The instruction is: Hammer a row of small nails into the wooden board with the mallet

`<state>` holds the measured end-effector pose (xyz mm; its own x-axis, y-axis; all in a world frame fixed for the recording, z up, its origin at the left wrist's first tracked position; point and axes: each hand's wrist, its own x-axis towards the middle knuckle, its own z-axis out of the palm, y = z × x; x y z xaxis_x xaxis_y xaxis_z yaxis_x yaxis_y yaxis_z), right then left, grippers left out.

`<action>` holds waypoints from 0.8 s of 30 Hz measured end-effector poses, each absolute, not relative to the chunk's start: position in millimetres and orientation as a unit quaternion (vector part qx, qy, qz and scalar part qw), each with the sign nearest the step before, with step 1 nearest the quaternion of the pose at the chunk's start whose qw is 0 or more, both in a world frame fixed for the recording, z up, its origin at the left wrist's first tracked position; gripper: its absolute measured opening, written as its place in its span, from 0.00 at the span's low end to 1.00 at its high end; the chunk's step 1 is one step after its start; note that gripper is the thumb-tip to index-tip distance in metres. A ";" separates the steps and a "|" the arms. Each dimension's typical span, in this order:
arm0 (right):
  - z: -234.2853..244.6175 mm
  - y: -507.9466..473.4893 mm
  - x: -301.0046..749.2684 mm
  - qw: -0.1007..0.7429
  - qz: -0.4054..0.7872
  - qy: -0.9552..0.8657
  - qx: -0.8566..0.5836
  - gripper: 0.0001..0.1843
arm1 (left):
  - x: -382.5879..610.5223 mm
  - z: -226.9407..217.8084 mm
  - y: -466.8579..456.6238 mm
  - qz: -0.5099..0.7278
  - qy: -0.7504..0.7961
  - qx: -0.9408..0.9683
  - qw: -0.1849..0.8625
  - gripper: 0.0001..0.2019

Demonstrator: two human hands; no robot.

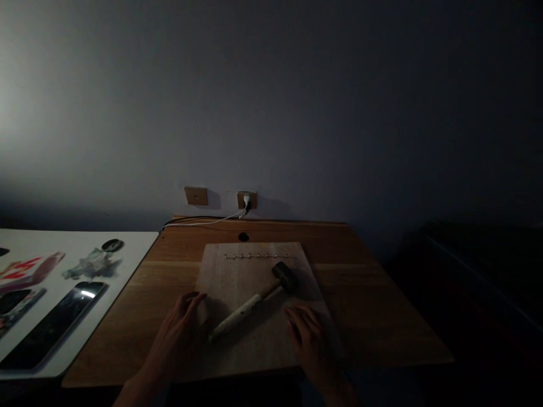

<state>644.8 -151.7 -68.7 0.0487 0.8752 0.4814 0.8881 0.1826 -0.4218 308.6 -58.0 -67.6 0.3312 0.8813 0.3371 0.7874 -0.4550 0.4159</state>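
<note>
A mallet (238,316) with a black head and a pale handle lies diagonally on a light wooden board (271,353). Several small nails (258,256) stand in a row near the far edge of that board. My left hand (180,319) rests by the board's left edge, its fingers loosely bent and holding nothing. On the right part of the board lies my right hand (307,333), fingers slightly curled and thumb apart, also without anything in it. Neither hand touches the mallet; the handle's end is close to my left hand.
The board lies on a wooden table (365,305) against a wall. Behind it, cables run from a wall socket (247,200). At left, a white table (139,243) carries a large phone or tablet (53,325), a crumpled clear bag (93,264) and a black roll (112,245).
</note>
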 end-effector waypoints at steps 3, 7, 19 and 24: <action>-74.0 -153.6 656.9 0.344 -0.019 -0.676 -0.651 0.15 | 321.8 -66.8 -59.9 0.252 0.503 0.822 0.088 0.22; -82.1 -156.7 670.3 0.356 -0.039 -0.666 -0.654 0.15 | 332.8 -66.9 -61.8 0.247 0.498 0.823 0.115 0.20; -92.7 -167.9 727.5 0.347 -0.077 -0.644 -0.678 0.16 | 379.5 -48.7 -60.2 0.212 0.410 0.871 0.170 0.22; -94.4 -171.9 783.2 0.347 -0.102 -0.614 -0.701 0.19 | 432.4 -39.7 -47.7 0.165 0.325 0.903 0.228 0.24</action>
<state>783.2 -171.9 -94.4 0.2248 0.7908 0.5693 0.9320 -0.0040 -0.3624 432.4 -47.7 -39.7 0.7348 0.6614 0.1502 0.5107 -0.6854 0.5191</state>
